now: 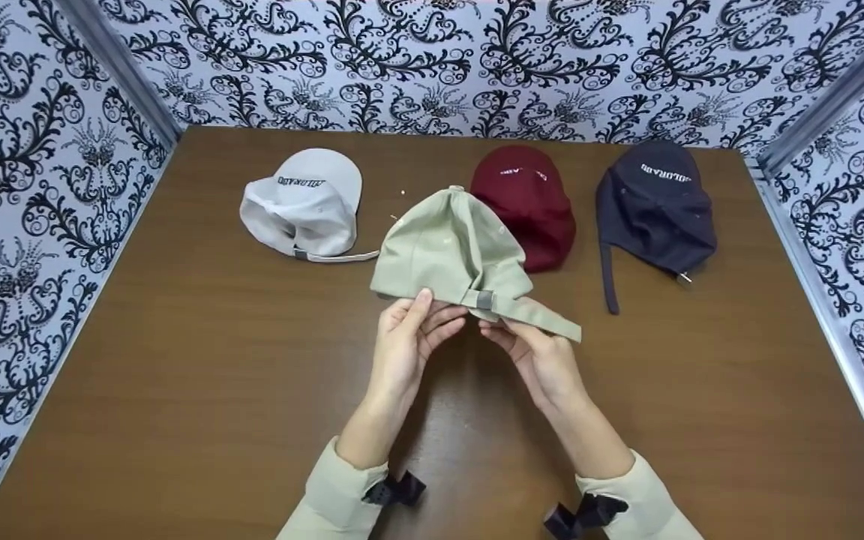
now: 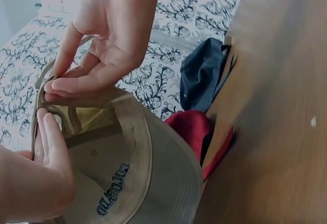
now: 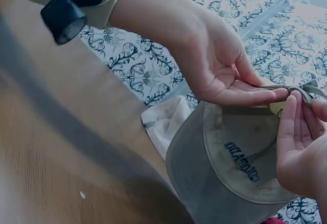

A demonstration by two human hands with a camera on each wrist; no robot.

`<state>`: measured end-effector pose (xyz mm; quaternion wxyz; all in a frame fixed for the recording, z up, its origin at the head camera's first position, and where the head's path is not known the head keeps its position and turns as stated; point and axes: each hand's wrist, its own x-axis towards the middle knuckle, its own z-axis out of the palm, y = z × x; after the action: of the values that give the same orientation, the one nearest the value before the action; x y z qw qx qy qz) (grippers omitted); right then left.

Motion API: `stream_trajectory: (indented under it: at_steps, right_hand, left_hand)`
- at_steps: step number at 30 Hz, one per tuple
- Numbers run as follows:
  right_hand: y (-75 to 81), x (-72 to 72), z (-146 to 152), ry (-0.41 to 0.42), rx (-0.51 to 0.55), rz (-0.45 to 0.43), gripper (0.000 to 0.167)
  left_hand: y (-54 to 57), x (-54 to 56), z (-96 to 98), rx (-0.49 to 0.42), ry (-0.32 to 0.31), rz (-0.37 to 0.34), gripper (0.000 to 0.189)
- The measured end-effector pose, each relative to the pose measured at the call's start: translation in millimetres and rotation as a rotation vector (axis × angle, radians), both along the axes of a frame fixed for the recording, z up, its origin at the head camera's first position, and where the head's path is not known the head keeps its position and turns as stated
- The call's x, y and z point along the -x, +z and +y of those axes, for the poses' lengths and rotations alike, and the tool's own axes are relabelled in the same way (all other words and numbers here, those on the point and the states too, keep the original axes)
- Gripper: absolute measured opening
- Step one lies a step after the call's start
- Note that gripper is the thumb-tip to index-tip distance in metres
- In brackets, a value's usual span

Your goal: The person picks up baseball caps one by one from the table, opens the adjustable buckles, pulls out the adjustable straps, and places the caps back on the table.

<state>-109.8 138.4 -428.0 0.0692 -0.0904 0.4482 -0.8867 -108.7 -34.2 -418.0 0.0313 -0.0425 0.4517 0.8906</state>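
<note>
A light green cap [image 1: 432, 247] is held up over the middle of the table, crown up and its back band toward me. My left hand [image 1: 406, 330] pinches the lower back edge, thumb outside and fingers under it. On the other side, my right hand [image 1: 548, 356] grips the band below the adjusting strap [image 1: 544, 319], whose free end sticks out to the right past the metal buckle [image 1: 484, 300]. The left wrist view shows the underside, with the brim [image 2: 176, 168] pointing away and dark lettering inside. Both hands' fingertips nearly meet at the back opening.
Three more caps lie along the back of the brown table [image 1: 214, 390]: a white one [image 1: 319, 202] at left, a dark red one [image 1: 526, 202] partly behind the green cap, and a navy one [image 1: 657, 210] at right with its strap hanging loose. Patterned panels [image 1: 432, 67] enclose the table.
</note>
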Motion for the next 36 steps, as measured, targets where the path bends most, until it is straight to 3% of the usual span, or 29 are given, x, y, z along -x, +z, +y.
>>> stream_trajectory:
  at_steps: [6, 15, 22, 36]
  right_hand:
    - [-0.1, 2.2, 0.9, -0.013, -0.065, 0.06, 0.019]
    - [3.3, 1.2, -4.1, -0.031, -0.206, 0.013, 0.013]
    - [4.3, -1.8, -4.4, -0.01, -0.112, -0.023, 0.009]
    - [7.1, -2.2, -1.2, -0.021, -0.022, -0.044, 0.007]
  left_hand:
    - [0.1, -2.7, -1.4, 0.144, 0.022, 0.064, 0.025]
    - [1.1, 0.0, 5.0, 0.214, 0.03, 0.055, 0.015]
    - [-0.2, 3.3, 4.9, 0.148, 0.057, 0.002, 0.01]
    - [1.2, 6.3, -4.1, 0.084, 0.063, -0.022, 0.009]
